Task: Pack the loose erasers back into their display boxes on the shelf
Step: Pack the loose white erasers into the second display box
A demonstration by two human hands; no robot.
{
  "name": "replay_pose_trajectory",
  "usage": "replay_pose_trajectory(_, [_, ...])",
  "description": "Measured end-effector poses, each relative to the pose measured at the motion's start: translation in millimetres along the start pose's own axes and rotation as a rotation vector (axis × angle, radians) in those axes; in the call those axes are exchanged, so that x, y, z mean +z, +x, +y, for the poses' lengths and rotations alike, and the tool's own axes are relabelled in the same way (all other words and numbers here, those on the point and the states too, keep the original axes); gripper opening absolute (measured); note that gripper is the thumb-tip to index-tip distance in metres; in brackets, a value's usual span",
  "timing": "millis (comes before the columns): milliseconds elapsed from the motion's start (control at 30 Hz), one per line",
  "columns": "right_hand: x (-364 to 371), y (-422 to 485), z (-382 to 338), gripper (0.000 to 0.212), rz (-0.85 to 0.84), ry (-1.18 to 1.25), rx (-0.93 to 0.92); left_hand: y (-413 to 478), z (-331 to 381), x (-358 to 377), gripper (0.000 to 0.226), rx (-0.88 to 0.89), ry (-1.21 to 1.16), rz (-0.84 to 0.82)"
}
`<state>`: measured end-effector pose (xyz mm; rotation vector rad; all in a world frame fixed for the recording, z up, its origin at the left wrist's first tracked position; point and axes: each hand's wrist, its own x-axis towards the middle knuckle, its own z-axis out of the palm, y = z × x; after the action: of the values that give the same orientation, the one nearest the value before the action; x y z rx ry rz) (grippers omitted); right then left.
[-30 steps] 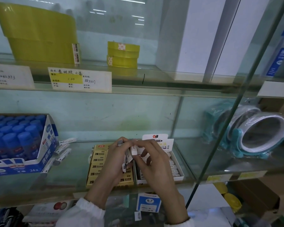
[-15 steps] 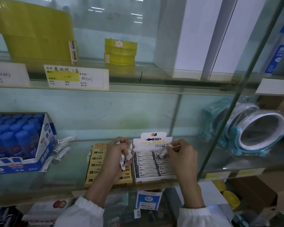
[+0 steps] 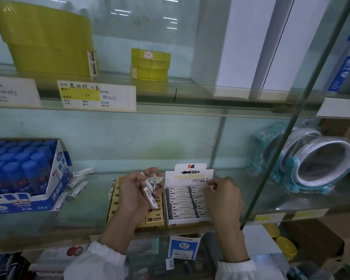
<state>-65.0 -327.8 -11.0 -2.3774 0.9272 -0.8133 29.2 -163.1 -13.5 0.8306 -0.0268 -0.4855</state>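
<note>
Through my head camera, my left hand grips a fistful of loose erasers just above the yellow 2B box on the glass shelf. My right hand hovers over the back right corner of the white display box, fingers curled down toward its packed rows; I cannot tell whether they pinch an eraser. A few stray erasers lie on the shelf beside the blue glue-stick carton.

Head-worn view, facing glass shelf, close
</note>
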Motion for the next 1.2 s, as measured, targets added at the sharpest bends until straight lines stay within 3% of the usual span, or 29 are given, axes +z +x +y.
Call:
replay_pose_trajectory(200, [10.8, -22.0, -43.3, 0.026, -0.357, 0.351, -0.318, -1.4, -2.7, 2.7, 0.045, 0.008, 0.166, -0.031])
replay_pose_trajectory(367, [28.1, -21.7, -47.8, 0.025, -0.307, 0.388, -0.467, -1.5, -4.4, 1.3, 0.039, 0.042, 0.273, -0.048])
replay_pose_trajectory(467, [23.9, -17.3, -45.4, 0.015, -0.277, 0.519, -0.39, -2.7, -4.9, 2.4, 0.036, 0.056, 0.287, -0.064])
replay_pose_trajectory(633, [19.2, -12.0, -40.6, 0.024, -0.365, 0.63, -0.257, -3.9, -5.4, 5.3, 0.035, 0.065, 0.269, -0.045])
replay_pose_trajectory(767, [10.7, -12.0, -30.0, 0.006, -0.308, 0.814, -0.063, -1.4, -5.3, 3.1, 0.036, 0.102, 0.117, 0.032])
replay_pose_trajectory(967, [-4.5, -13.9, -6.2, 0.012, -0.467, 0.919, 0.146, 0.6, -3.6, 3.7, 0.042, 0.099, 0.037, 0.072])
replay_pose_trajectory(1200, [-16.5, -10.3, -1.1, 0.007, -0.566, 0.847, 0.083, 1.5, -2.4, 1.3, 0.035, 0.092, 0.073, 0.092])
